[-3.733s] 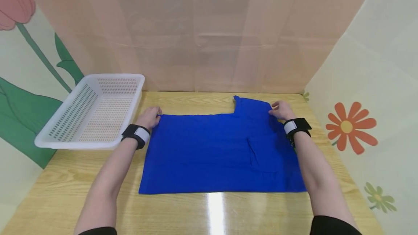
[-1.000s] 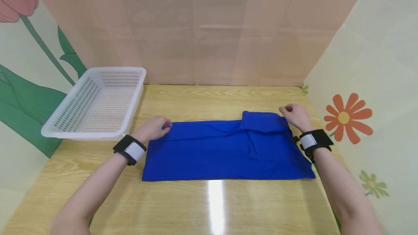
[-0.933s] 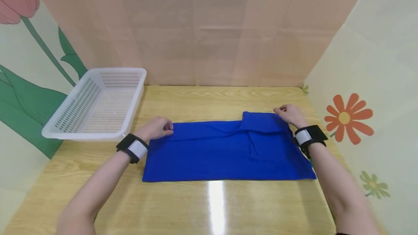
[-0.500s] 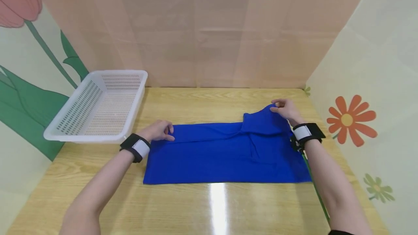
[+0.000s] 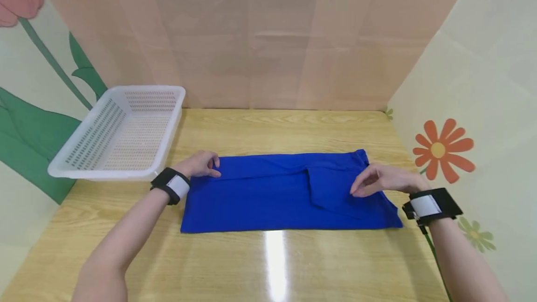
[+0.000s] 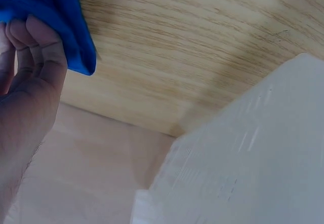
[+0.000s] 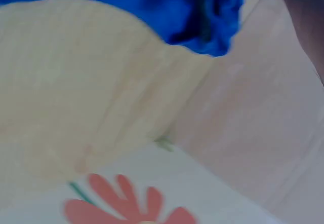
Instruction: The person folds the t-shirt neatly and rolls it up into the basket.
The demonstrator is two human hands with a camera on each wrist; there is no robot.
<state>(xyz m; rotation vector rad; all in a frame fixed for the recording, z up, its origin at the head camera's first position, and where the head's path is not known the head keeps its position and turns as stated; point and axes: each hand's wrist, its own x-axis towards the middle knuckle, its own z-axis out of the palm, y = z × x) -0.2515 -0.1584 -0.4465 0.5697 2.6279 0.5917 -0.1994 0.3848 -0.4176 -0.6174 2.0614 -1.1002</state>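
Observation:
A blue shirt (image 5: pixel 251 199) lies folded lengthwise on the wooden table, with a narrow flap along its far side and a short sleeve (image 5: pixel 329 183) turned down at the right. My left hand (image 5: pixel 199 164) rests at the far left corner, thumb and fingers a little apart. In the left wrist view, that hand's fingertips (image 6: pixel 35 29) lie against the blue cloth. Over the sleeve, my right hand (image 5: pixel 383 180) has thumb and forefinger drawn together in a pinch at the cloth. The right wrist view catches the shirt's rumpled edge (image 7: pixel 197 36); those fingertips are hidden there.
A white perforated plastic basket (image 5: pixel 142 146) stands at the back left, close to my left wrist. A pinkish sheet (image 5: pixel 251 59) closes off the back of the table (image 5: pixel 209 269). Flower-printed sheets (image 5: pixel 444 83) hang at both sides.
The shirt's far strip and sleeve have been folded toward me. In the last half second my right hand has brought the sleeve down from the far edge. My left hand has stayed at its corner.

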